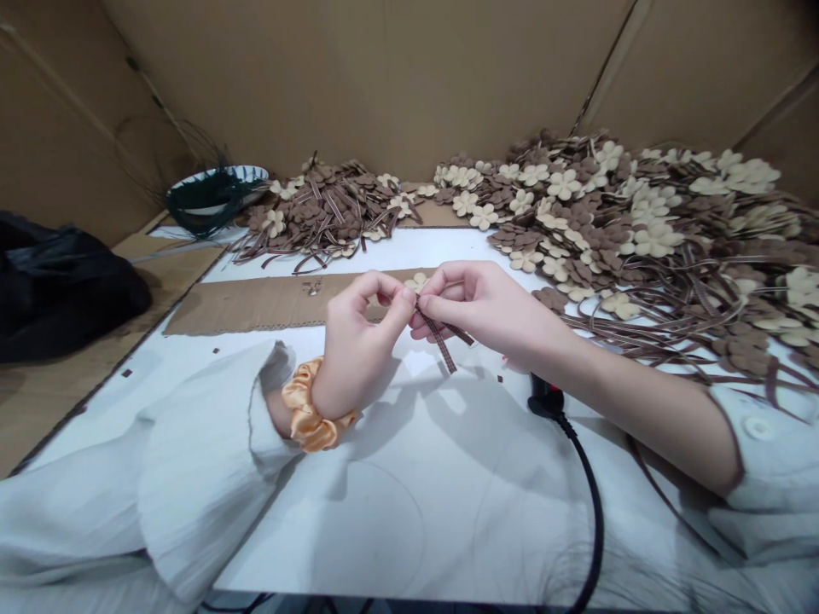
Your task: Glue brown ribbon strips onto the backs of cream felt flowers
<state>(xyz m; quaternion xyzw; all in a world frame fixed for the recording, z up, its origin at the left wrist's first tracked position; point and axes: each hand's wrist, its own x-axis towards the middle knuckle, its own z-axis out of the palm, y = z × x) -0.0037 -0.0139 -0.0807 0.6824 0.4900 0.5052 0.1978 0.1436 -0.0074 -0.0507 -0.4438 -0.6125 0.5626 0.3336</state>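
My left hand (362, 333) and my right hand (477, 307) meet over the middle of the white table (397, 477), fingers pinched together. Between them they grip a short brown striped ribbon (441, 337) whose two ends hang down toward the table. A cream fabric flower (417, 280) shows just behind the fingertips; whether it touches the ribbon I cannot tell. An orange satin scrunchie (309, 405) sits on my left wrist, and both arms wear pale sleeves.
A large heap of brown and cream fabric flowers with ribbons (640, 222) fills the right side; a smaller heap (326, 213) lies at the back. A cardboard strip (256, 303), a bowl with dark wire (214, 192), a black bag (57, 286) and a black corded tool (547, 399) are nearby.
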